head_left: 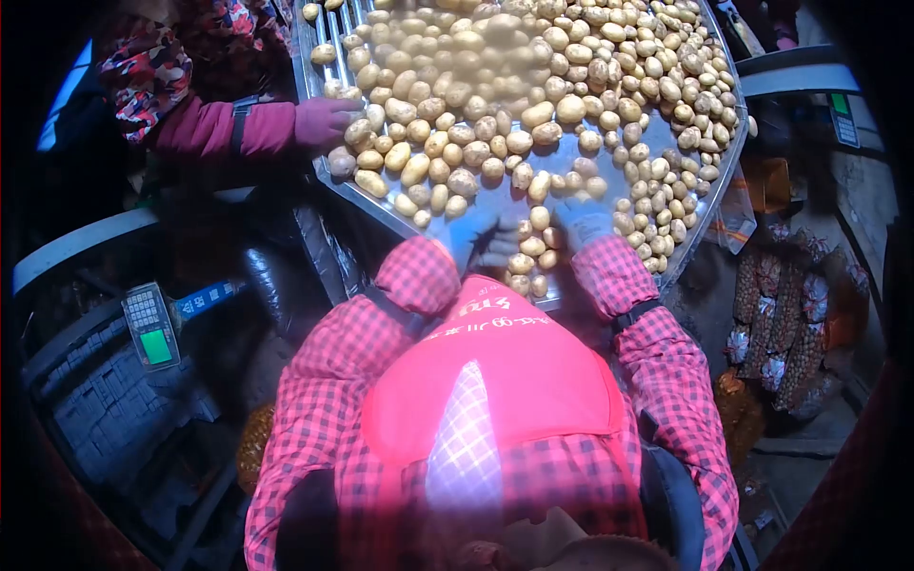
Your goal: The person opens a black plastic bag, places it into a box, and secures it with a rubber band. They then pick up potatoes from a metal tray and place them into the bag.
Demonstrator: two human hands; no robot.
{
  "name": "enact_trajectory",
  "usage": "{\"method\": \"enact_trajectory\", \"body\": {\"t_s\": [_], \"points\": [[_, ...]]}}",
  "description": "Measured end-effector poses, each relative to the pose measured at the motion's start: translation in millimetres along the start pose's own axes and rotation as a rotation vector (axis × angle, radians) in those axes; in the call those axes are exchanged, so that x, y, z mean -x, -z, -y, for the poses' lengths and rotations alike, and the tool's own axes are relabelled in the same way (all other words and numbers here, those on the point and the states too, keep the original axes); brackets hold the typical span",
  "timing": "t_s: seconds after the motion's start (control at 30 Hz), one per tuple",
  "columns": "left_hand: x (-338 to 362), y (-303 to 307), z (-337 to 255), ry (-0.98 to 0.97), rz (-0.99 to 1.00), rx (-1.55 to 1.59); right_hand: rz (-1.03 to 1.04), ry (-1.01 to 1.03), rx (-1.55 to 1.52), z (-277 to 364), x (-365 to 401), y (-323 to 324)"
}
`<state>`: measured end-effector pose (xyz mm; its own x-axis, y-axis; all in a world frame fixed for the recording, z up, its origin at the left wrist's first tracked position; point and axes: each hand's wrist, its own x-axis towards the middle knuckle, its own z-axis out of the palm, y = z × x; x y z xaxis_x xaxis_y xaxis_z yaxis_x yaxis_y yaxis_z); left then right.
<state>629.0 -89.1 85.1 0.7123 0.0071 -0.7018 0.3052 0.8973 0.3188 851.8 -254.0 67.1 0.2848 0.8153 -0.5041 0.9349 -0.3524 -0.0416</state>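
Note:
Many potatoes (571, 109) lie on a metal sorting table (495, 195). At its near edge, my left hand (466, 231), in a blue-grey glove, rests beside a small group of potatoes (533, 245). On the other side of this group is my right hand (584, 221), also gloved, close to potatoes at the right. The fingers of both hands are blurred, so whether they grip a potato cannot be made out.
A co-worker's gloved hand (324, 121) touches the table's left side. At the left stands a scale display (150, 328); another display (843, 119) is at the upper right. Filled net bags (785, 324) lie at the right, near an orange box (766, 184).

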Motion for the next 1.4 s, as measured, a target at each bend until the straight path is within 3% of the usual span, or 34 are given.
{"method": "enact_trajectory", "body": {"t_s": [0.03,0.07,0.13,0.2,0.27,0.3,0.33,0.4,0.47,0.53,0.57,0.6,0.67,0.7,0.73,0.8,0.83,0.87,0.93,0.97,1.0,1.07,1.2,1.27,1.33,1.4], "points": [[-1,1,7,0.145,0.21,0.059,0.045,-0.005,-0.047,1,3,10],[4,-2,6,0.138,0.211,0.064,0.045,0.0,-0.041,-2,6,4],[17,-7,-2,-0.012,-0.017,-0.046,-0.094,-0.163,-0.696,-9,13,-13],[11,15,4,-0.07,-0.037,-0.061,-0.208,-0.049,-0.96,17,24,23],[23,8,-4,-0.023,-0.079,0.214,-0.283,0.1,-1.164,50,21,29],[17,21,3,-0.016,0.081,0.348,-0.291,0.27,-1.158,63,19,50],[28,11,-5,-0.018,0.081,0.342,-0.302,0.44,-1.144,68,17,77],[64,-20,-25,-0.064,0.067,0.407,-0.216,0.287,-1.002,63,-8,111],[61,5,-12,-0.073,0.028,0.475,-0.709,0.343,-0.666,31,-68,84],[59,27,1,-0.183,0.124,0.449,-0.541,0.147,-0.156,1,-118,64],[70,25,8,-0.403,0.001,-0.134,-0.48,0.124,-0.072,-8,-136,44],[80,23,9,-0.411,-0.009,-0.135,-0.425,0.099,0.015,-5,-142,37],[91,11,4,-0.567,-0.119,-0.518,-0.446,0.059,0.031,2,-141,32],[87,-5,-9,-0.435,-0.19,-0.1,-0.341,-0.028,-0.017,8,-134,47],[75,10,-15,-0.433,-0.193,-0.093,-0.233,-0.116,-0.062,12,-126,55],[43,57,-25,-0.384,-0.096,-0.063,-0.304,-0.142,-0.116,13,-114,51],[27,66,-27,-0.512,-0.202,-0.214,-0.296,-0.147,-0.104,15,-106,55],[19,61,-32,-0.513,-0.199,-0.21,-0.288,-0.152,-0.091,17,-101,58],[2,42,-44,-0.665,-0.611,-0.706,-0.367,-0.16,-0.125,18,-103,32],[-20,50,-43,-0.764,-0.653,-0.938,-0.41,-0.162,-0.078,19,-106,21],[-21,37,-57,-0.688,-0.654,-1.378,-0.453,-0.164,-0.028,19,-107,19],[-17,0,-53,-0.563,-0.717,-1.905,-0.481,-0.157,-0.068,14,-101,16],[-44,4,-32,-0.51,-0.781,-2.093,-0.505,-0.031,-0.135,3,-87,22],[-52,4,-29,-0.367,-0.843,-2.092,-0.198,-0.064,-0.192,-5,-71,41],[-53,2,-31,-0.379,-0.839,-2.076,-0.105,-0.049,-0.174,-8,-58,90],[-49,4,-34,-0.38,-0.84,-2.063,-0.169,-0.353,-0.519,-18,-69,104]]}}
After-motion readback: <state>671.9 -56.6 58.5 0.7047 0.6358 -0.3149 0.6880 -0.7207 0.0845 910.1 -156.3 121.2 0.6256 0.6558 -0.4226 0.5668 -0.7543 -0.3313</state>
